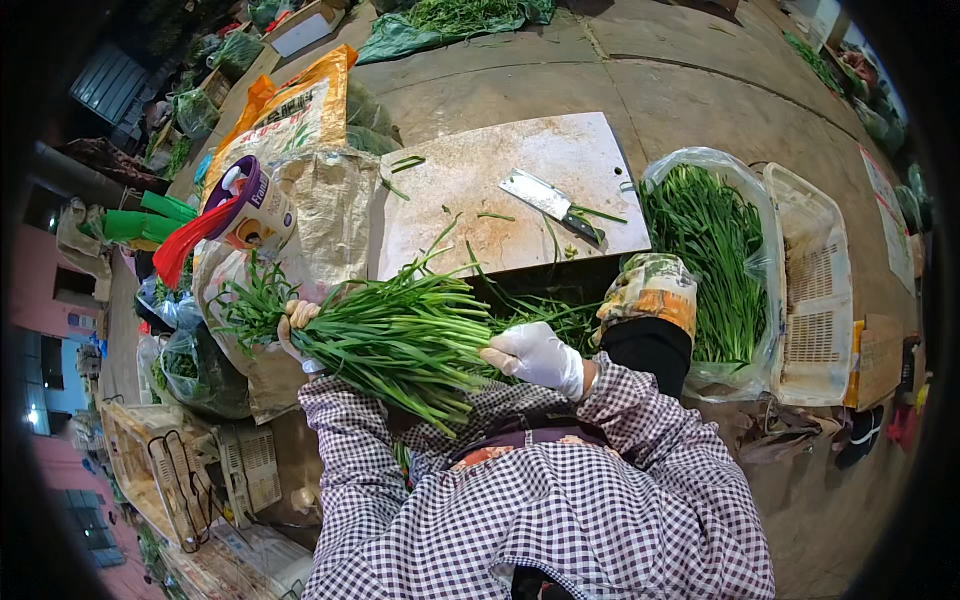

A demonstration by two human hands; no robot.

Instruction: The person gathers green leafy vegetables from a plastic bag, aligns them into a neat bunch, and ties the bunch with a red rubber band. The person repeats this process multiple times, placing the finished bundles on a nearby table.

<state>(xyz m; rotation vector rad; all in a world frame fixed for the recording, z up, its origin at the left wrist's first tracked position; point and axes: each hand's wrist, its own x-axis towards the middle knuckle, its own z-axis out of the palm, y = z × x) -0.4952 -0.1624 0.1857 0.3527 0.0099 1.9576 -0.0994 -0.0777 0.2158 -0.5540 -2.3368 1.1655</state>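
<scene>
My left hand (pixel 298 324) grips a thick bunch of long green leafy stalks (pixel 405 330), leaf tips to the left, pale stem ends to the right. At those stem ends, my white-gloved right hand (pixel 536 358) has its fingers bent; whether it pinches a stalk I cannot tell. Beyond the bunch lies a white cutting board (pixel 450 195), stained brown, with a cleaver (pixel 536 193) and a few cut stalks on it. More loose green stalks (pixel 555 315) lie below the board's near edge, partly hidden by my right hand.
Right of the board stand a clear plastic bag of green stalks (pixel 705 255) and a white plastic crate (pixel 814 285). On the left are a woven sack (pixel 322 202), a purple-rimmed tub (pixel 255 206) with red ties, and filled bags (pixel 199 371). More crates (pixel 161 465) stand at lower left.
</scene>
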